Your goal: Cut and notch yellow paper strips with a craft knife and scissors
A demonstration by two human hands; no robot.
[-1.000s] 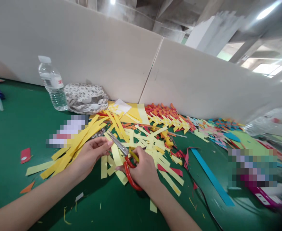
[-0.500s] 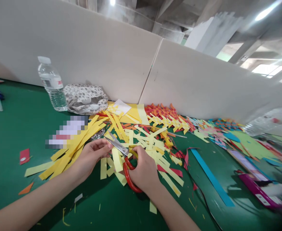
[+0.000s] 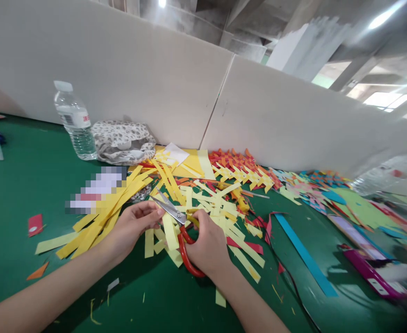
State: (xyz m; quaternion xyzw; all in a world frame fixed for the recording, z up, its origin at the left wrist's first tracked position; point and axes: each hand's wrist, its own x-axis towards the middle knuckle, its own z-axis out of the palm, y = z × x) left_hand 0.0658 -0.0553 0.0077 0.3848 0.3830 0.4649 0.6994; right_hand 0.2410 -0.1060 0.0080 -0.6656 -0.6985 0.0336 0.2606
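My right hand (image 3: 206, 245) is closed around the red-handled scissors (image 3: 175, 213). Their blades point up and to the left, parted slightly. A bit of yellow paper shows by my right fingers. At the blade tips, my left hand (image 3: 135, 224) is closed in a pinch, thumb against fingers; whatever it holds is too small or hidden to name. Pale yellow paper strips (image 3: 170, 233) lie scattered beneath and beyond both hands. Longer deep-yellow strips (image 3: 102, 222) are bunched on the left, beside my left wrist.
A water bottle (image 3: 74, 122) and a patterned cloth pouch (image 3: 123, 141) stand against the white partition (image 3: 147, 69). Woven red-orange paper pieces (image 3: 233, 162) lie at the back. To the right are a blue strip (image 3: 305, 254), a black cable (image 3: 290, 277) and a magenta device (image 3: 373, 275).
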